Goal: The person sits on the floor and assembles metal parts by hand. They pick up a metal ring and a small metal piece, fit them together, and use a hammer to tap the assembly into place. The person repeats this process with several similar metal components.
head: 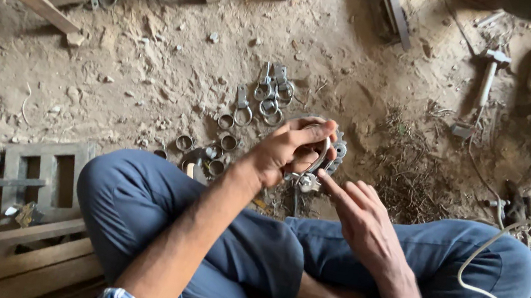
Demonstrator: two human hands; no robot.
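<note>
Head view, centre of the frame. The left hand (290,149) is gripping a curved metal clamp (315,166) between thumb and fingers, holding it above the dirt floor (151,77) just beyond the crossed legs (252,244). The clamp's strap is arching from upper right to lower left, with its bolt end pointing down toward the bottom of the frame. The right hand (366,222) is lying lower right of the clamp, fingers unclenched and grasping nothing, its index fingertip (323,174) extending up and left and meeting the bolt end. The left hand is therefore the nearer one, already enclosing the piece; the right is reaching it by one fingertip only. Finished clamps (270,91) and loose rings (225,142) are lying in the upper centre, just beyond the hands. A white cable (478,258) is looping over the knee at right. Open dirt is lying to the upper left; wooden frames (44,173) are bounding the lower left.
</note>
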